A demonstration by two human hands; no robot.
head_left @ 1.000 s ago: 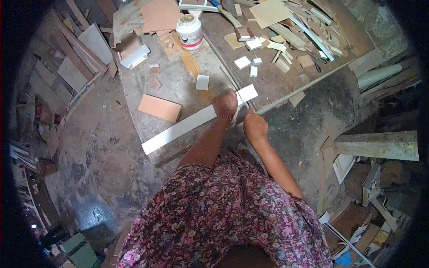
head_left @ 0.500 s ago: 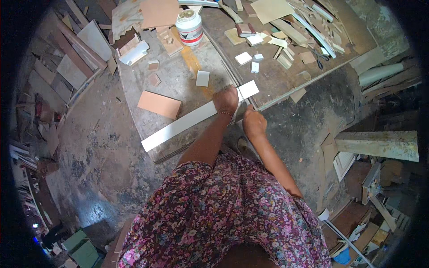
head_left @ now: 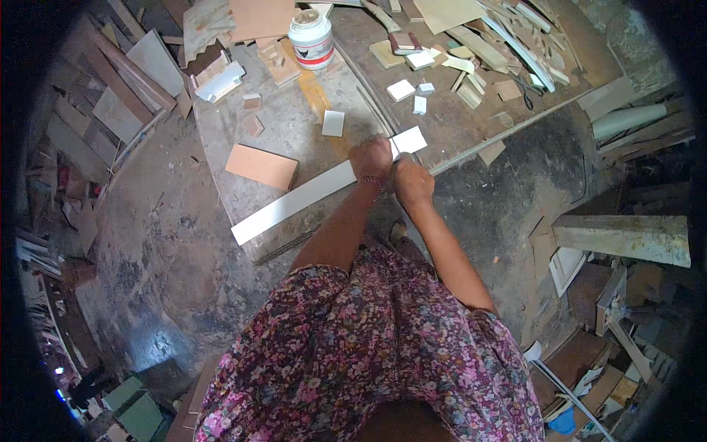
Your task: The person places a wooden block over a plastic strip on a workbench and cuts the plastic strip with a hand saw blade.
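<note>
A long white board strip (head_left: 298, 200) lies slantwise over the near part of the worktable. My left hand (head_left: 370, 160) is closed over it towards its right end, pressing it down. My right hand (head_left: 413, 181) is closed in a fist right beside, at the strip's near edge. Its fingers are wrapped round a thin blade, mostly hidden by the hand, that crosses the strip as a dark line. The strip's short end (head_left: 409, 140) sticks out past that line, over the gap between the two table boards.
On the table (head_left: 309, 151) lie a peach-coloured block (head_left: 262, 167), a small white square (head_left: 333, 124) and several white offcuts (head_left: 401, 90). A white tub (head_left: 311, 40) stands farther back. Wood scraps (head_left: 479, 55) and scissors (head_left: 527, 99) are at the far right.
My right hand has moved forward and slightly left, up against the strip. My left hand stays on the strip. The view has shifted slightly.
</note>
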